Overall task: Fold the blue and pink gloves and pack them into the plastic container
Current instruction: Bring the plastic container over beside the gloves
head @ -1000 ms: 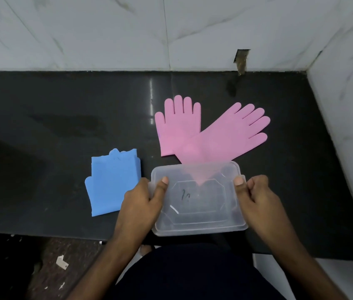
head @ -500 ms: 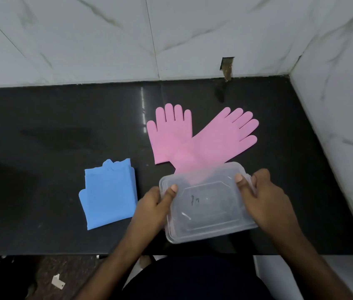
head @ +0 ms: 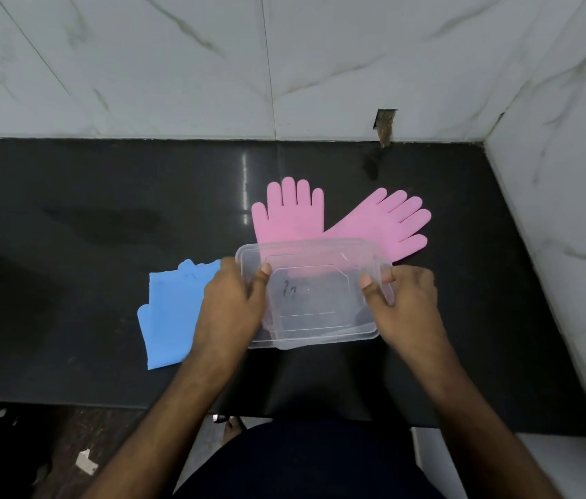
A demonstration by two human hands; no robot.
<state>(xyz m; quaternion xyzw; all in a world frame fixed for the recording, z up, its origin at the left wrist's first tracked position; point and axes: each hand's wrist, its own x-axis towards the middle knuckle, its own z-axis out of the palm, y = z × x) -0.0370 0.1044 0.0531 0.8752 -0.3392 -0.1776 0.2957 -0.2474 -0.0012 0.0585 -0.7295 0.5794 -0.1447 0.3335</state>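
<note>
A clear plastic container with its lid on sits in the middle of the black counter, gripped at both short ends. My left hand holds its left end, thumb on the lid. My right hand holds its right end, thumb on the lid. Two pink gloves lie flat and crossed just behind the container, their cuffs hidden under it. Folded blue gloves lie to the left, partly covered by my left hand.
The black counter ends at white marble walls at the back and right. A small notch shows in the back wall. The counter's front edge runs close below the container.
The container has moved farther back over the pink gloves' cuffs, and my left hand now overlaps the blue gloves. Both hands keep their grip.
</note>
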